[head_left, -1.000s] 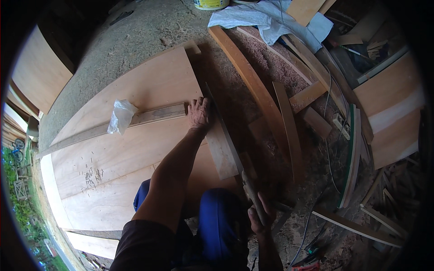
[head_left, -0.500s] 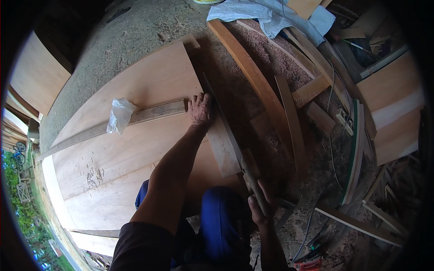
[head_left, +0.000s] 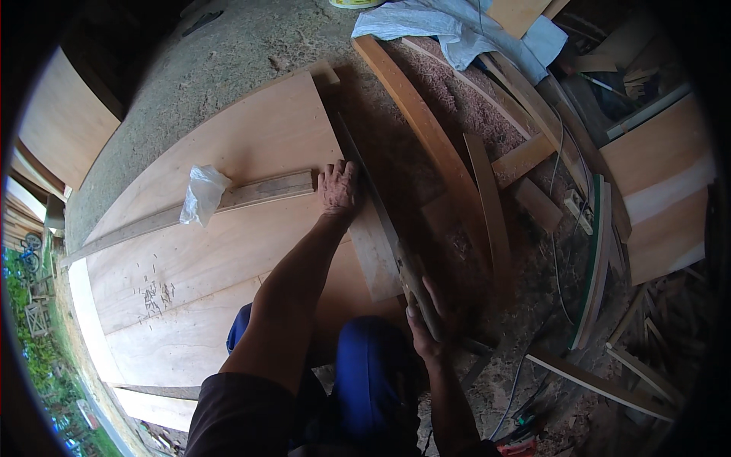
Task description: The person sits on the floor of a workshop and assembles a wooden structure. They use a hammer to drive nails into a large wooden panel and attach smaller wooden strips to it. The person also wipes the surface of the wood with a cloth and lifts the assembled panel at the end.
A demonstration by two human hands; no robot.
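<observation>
My left hand [head_left: 337,187] presses down with curled fingers on the end of a pale wooden board [head_left: 378,266], at the right edge of a large plywood sheet [head_left: 228,145]. Low on the right, my right hand [head_left: 426,335] is wrapped round the wooden handle of a handsaw [head_left: 376,209]. Its long dark blade runs away from me along the board's right edge, close by my left fingers. The teeth cannot be made out. A long batten [head_left: 266,190] lies across the plywood and ends beside my left hand.
A clear plastic bag [head_left: 204,195] rests over the batten, and several small nail-like pieces [head_left: 156,297] lie on the plywood. To the right are a curved orange-brown beam [head_left: 426,129], offcuts, shavings and a cable [head_left: 557,266]. My blue-clad knee [head_left: 371,365] is beside the plywood.
My right hand and the handsaw have moved forward, away from me and slightly left. My left hand stays at the same spot on the board.
</observation>
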